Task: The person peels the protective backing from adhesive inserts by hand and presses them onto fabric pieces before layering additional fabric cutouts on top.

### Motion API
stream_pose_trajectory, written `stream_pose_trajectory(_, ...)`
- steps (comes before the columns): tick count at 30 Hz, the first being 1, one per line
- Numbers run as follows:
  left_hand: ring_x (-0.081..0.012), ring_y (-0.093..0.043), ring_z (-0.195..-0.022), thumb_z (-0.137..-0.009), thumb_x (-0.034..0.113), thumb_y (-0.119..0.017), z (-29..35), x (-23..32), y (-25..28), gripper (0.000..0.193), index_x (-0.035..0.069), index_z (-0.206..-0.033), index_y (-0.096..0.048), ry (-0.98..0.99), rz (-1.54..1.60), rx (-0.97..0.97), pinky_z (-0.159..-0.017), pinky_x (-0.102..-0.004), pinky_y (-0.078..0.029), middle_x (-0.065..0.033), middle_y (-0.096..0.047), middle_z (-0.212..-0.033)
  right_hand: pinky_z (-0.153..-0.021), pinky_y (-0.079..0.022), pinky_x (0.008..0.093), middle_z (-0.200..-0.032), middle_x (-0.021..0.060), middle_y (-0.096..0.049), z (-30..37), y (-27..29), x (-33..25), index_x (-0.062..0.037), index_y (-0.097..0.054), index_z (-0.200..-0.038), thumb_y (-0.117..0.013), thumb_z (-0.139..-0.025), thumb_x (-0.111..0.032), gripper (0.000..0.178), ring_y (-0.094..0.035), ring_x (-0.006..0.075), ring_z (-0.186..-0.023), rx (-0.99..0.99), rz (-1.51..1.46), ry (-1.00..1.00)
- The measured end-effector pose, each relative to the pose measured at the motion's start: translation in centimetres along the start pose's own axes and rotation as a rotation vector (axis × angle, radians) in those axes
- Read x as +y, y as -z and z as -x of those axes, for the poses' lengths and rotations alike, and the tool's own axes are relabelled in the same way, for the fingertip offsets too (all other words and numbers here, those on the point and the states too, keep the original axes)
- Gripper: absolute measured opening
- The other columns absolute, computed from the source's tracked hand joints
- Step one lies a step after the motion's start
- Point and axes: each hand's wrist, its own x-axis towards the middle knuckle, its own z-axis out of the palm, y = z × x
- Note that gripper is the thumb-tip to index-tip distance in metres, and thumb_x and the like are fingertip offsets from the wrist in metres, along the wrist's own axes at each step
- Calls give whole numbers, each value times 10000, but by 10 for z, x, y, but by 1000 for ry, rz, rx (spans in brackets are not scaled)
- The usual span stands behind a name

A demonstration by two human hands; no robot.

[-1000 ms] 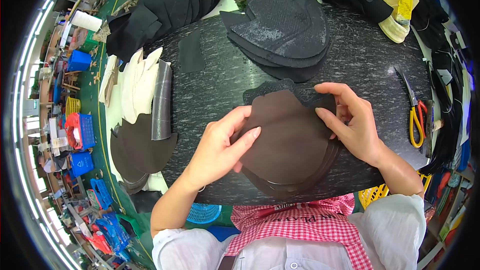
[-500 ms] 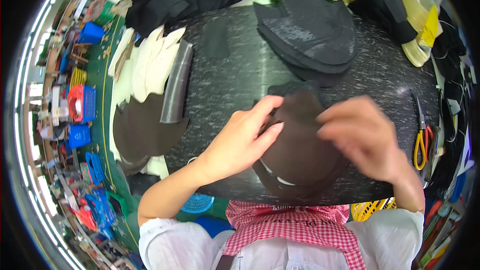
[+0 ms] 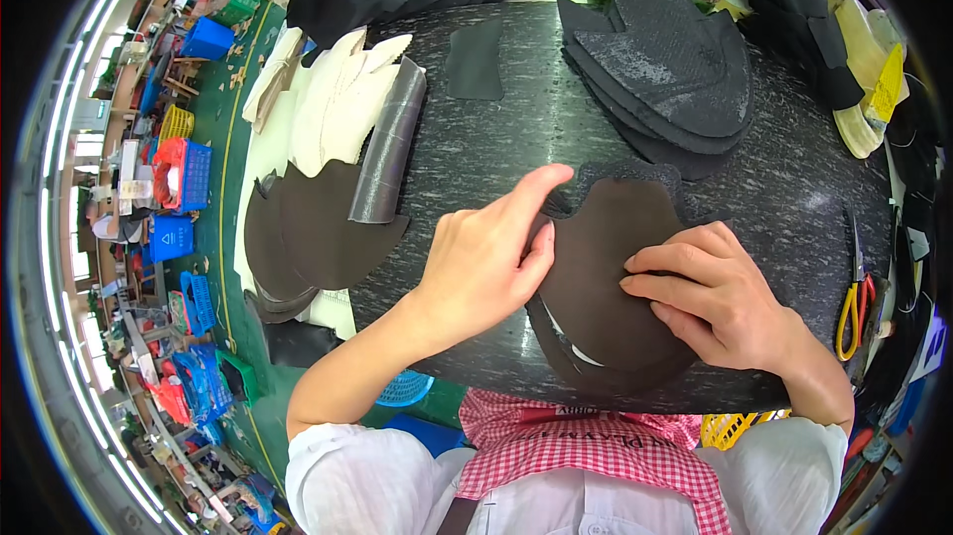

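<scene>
A dark brown shoe-upper-shaped piece (image 3: 617,267) lies before me over a dark grey textured piece (image 3: 627,173), whose edge shows at the far side. More brown material and a thin white edge (image 3: 576,348) show along its near left rim. At its left edge is my left hand (image 3: 486,255), index finger stretched out and thumb apart, the thumb touching the edge; its other fingers are mostly hidden. My right hand (image 3: 720,295) rests on the right part of the brown piece, fingers extended flat across its surface.
A stack of dark grey pieces (image 3: 665,68) sits farther back. To the left are brown pieces (image 3: 323,227), cream pieces (image 3: 342,108) and a dark grey roll (image 3: 389,143). Scissors (image 3: 852,302) with yellow and red handles lie at the right edge of the dark worktop (image 3: 516,153).
My right hand has come down and settled onto the brown piece. The left hand stays by the left edge. The whole view has shifted slightly.
</scene>
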Motion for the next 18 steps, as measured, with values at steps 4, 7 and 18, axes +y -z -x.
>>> stream_pose_trajectory(4,-190,-574,-610,-685,-93,-594,-2,-18,20,521,89,-1173,-569,-132,-419,233,-552,-305,-459,-67,-573,-730,-804,-408,361,-1113,48,-579,-1,10,-7,-68,-634,-1066,-679,-715,-97,355,-547,233,-983,-46,-19,-18)
stream_pose_trajectory(7,-301,-591,-889,-587,-144,-551,13,-8,18,521,14,-1081,-598,-471,-96,226,-783,-370,-477,-115,-625,-984,-875,-416,394,-1129,78,-571,1,16,-11,-55,-610,-1088,-689,-676,-86,421,-538,246,-1013,-101,-64,-19)
stream_pose_trajectory(18,-320,-464,-1101,-592,71,-617,18,-5,5,570,50,-1160,-577,-441,221,-319,-945,-431,-365,-132,-498,-1202,-851,-504,398,-886,52,-597,21,-8,-8,-53,-635,-733,-674,-598,-119,155,-595,185,-867,117,272,396)
